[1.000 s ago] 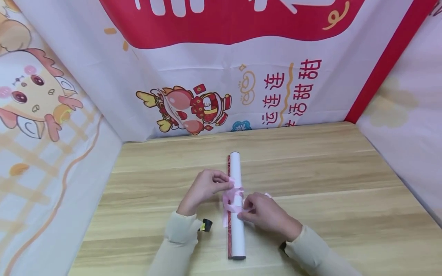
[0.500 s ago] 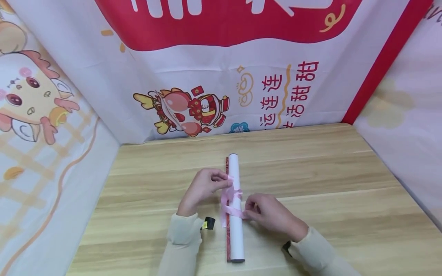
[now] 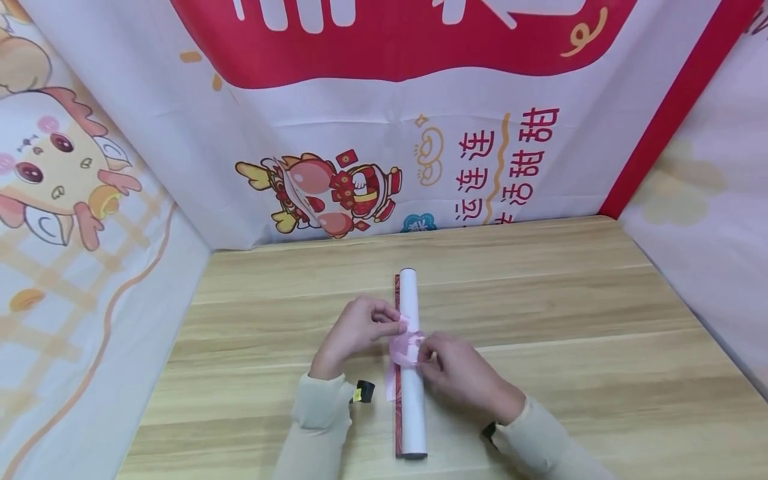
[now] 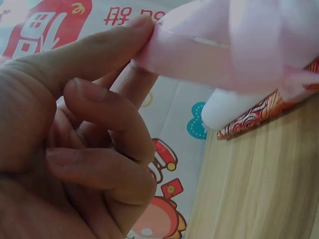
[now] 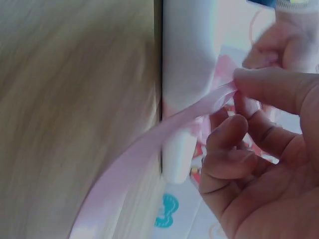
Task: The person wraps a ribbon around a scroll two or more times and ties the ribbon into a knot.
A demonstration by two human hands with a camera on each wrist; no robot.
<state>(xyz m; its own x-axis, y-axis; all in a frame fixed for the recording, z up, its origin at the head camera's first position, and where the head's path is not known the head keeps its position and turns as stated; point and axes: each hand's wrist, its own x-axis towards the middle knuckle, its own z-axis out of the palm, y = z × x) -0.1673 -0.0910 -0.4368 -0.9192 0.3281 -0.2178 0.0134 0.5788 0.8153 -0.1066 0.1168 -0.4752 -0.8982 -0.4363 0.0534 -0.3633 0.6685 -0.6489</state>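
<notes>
A white tube (image 3: 413, 413) lies lengthwise on the wooden table, with a red patterned strip (image 3: 398, 427) along its left side. Pink ribbon (image 3: 401, 350) passes around the tube's middle and forms a loop there. My left hand (image 3: 360, 330), to the left of the tube, pinches a folded part of the ribbon (image 4: 194, 59) between thumb and index finger, the other fingers curled. From the right side, my right hand (image 3: 468, 373) pinches another length of ribbon (image 5: 149, 137) at its fingertips. A loose ribbon tail hangs beside the red strip.
Printed cloth (image 3: 336, 100) with red and white designs stands behind the table (image 3: 540, 293). More printed cloth (image 3: 54, 280) borders the left side, and pale cloth (image 3: 690, 187) the right. Dark wrist-camera pieces (image 3: 363, 391) stick out at the sleeves.
My right hand first drew its ribbon rightward across the tube, then came back up and left, close to the ribbon around the middle. My left hand stays nearly in place, still pinching.
</notes>
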